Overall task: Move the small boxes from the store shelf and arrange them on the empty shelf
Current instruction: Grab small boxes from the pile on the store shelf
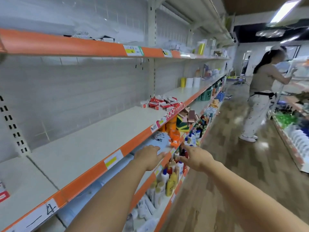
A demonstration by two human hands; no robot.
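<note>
The left hand [148, 156] and right hand [194, 158] reach forward side by side, fingers straight and spread, holding nothing. The left hand's fingertips lie at the front edge of a lower shelf [167, 148]; the right hand hangs in the aisle just off that edge, over a row of bottles [170, 180].

The boxes [161, 102], red and white, lie in a loose heap well beyond both hands and above them, on the middle shelf [100, 139]. They point every which way, so no shared long axis can be told. The heap sits close to that shelf's orange front lip [93, 173], beside an upright post [151, 71].

Between the heap and the hands, and on toward the near left, the middle shelf's board shows bare white. The wood floor [234, 164] to the right of the right hand is open. A second person [260, 91] stands far down the aisle, facing the opposite rack [291, 143].
</note>
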